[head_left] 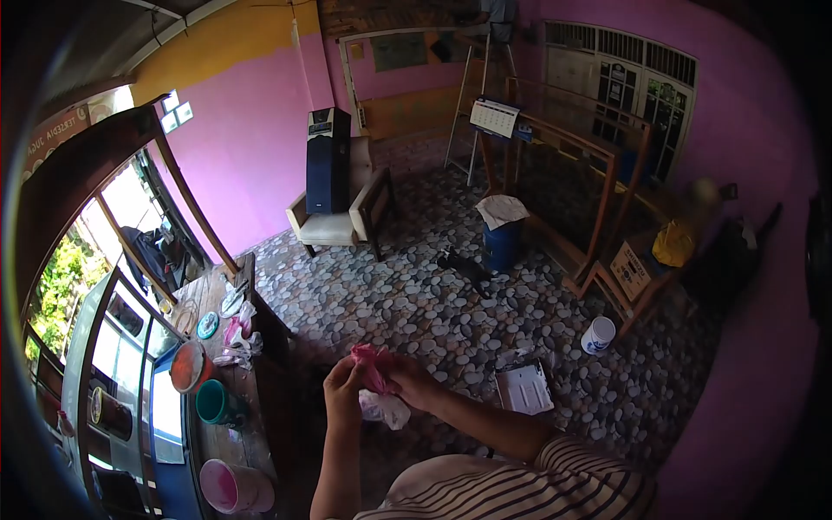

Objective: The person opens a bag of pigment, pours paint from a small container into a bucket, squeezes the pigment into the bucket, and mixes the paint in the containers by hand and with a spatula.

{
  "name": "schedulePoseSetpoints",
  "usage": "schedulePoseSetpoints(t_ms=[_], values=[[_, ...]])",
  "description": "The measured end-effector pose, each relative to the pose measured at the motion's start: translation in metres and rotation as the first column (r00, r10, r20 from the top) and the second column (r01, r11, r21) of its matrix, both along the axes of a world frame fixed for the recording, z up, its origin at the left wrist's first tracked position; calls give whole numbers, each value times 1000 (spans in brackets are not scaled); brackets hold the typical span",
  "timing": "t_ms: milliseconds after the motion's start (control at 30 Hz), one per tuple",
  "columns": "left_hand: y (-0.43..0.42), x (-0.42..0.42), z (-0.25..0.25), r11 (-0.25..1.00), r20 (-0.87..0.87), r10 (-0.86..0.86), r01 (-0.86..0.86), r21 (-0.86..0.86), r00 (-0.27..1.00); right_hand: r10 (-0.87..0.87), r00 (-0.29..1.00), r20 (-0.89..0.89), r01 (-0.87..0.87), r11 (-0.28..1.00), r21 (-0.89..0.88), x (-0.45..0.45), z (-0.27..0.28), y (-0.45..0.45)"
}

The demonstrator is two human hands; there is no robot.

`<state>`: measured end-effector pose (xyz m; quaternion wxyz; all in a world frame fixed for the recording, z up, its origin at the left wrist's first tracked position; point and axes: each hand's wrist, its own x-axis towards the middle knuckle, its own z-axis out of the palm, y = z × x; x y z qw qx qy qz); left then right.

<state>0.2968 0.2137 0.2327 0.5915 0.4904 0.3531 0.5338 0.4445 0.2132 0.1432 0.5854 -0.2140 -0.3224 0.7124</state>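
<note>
A crumpled pink plastic bag [371, 367] is held up in front of my chest, between both hands. My left hand [343, 381] pinches its left side with closed fingers. On the other side, my right hand [409, 381] has its fingers closed on the same bag. Just below hangs a whitish plastic bag [387, 411]; whether it is joined to the pink one, I cannot tell. More crumpled pink and white plastic bags [240, 334] lie on the wooden table [224, 438] to my left.
The table also bears an orange-stained tub [189, 367], a green pail [217, 402] and a pink-stained bucket [236, 485]. On the patterned floor are a white tray [525, 387], a white bucket [599, 334] and a black cat [465, 270]. An armchair [329, 227] holds a speaker. Someone stands by a ladder [464, 113].
</note>
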Motion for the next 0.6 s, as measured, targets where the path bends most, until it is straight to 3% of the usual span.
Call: schedulePoseSetpoints(t_ms=[133, 200, 367, 467, 533, 567, 600], values=[[-1, -8, 4, 996, 60, -75, 77, -34, 995, -156, 986, 62, 157, 987, -22, -12, 17, -9], [-7, -10, 12, 994, 68, -104, 105, -4, 992, -290, 949, 124, 285, 957, 52, -17, 21, -13], [0, -25, -4, 994, 122, -113, 112, 15, 986, -351, 912, 211, 355, 935, 21, -31, 49, -28], [-1, -38, 1, 995, 159, -95, 97, -5, 983, -318, 943, 99, 322, 946, -36, -46, 56, -38], [-3, -45, 4, 990, 152, -135, 139, -15, 979, -330, 897, 296, 303, 944, 133, -55, 54, -41], [-7, -46, 4, 990, 160, -137, 142, -19, 978, -331, 893, 304, 305, 943, 130, -58, 55, -45], [-10, -46, 5, 990, 158, -124, 133, -47, 980, -464, 738, 490, 339, 883, 324, -62, 56, -49]])
